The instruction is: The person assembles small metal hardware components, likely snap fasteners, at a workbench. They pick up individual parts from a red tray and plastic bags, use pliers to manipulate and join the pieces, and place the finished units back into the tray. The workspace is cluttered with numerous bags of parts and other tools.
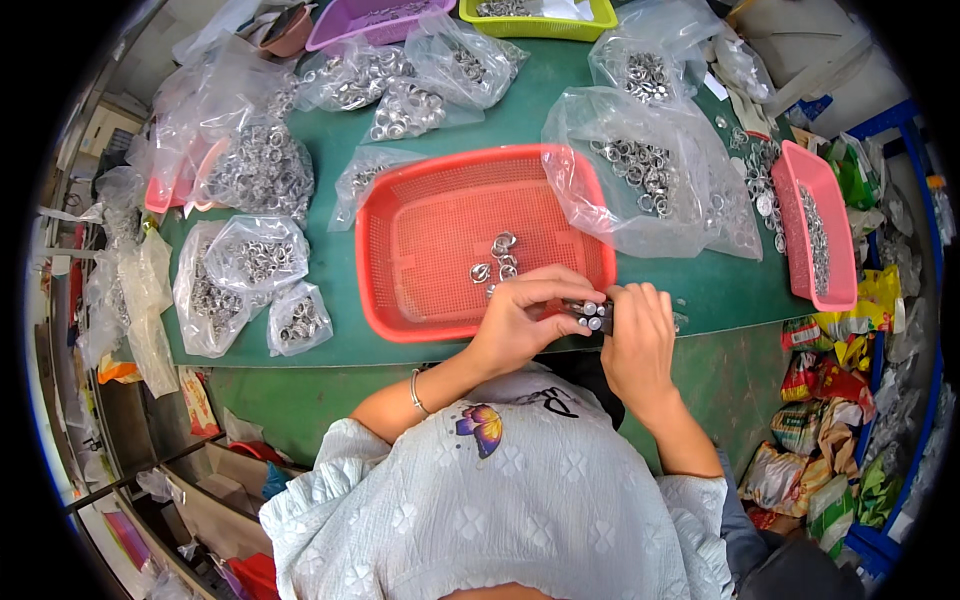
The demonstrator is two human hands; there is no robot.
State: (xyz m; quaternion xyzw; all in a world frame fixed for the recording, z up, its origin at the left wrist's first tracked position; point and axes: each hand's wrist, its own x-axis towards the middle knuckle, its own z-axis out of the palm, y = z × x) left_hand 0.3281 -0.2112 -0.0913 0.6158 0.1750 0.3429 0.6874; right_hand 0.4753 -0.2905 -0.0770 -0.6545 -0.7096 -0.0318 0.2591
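Note:
Just past the near rim of a red plastic basket [608,240], my hands meet over a small black block with several silver round ends [592,316]. The thumb and forefinger of my left hand [520,318] pinch it from the left. From the right, the curled fingers of my right hand [642,340] close round its other side and hide part of it. A few silver rings [505,262] lie loose in the basket, beside my left hand.
Clear bags of silver rings [262,165] crowd the green table [340,120] on the left; a large bag [640,185] overlaps the basket's right rim. A pink basket [838,250] stands at the right edge, with purple [345,30] and yellow-green baskets [540,27] at the back.

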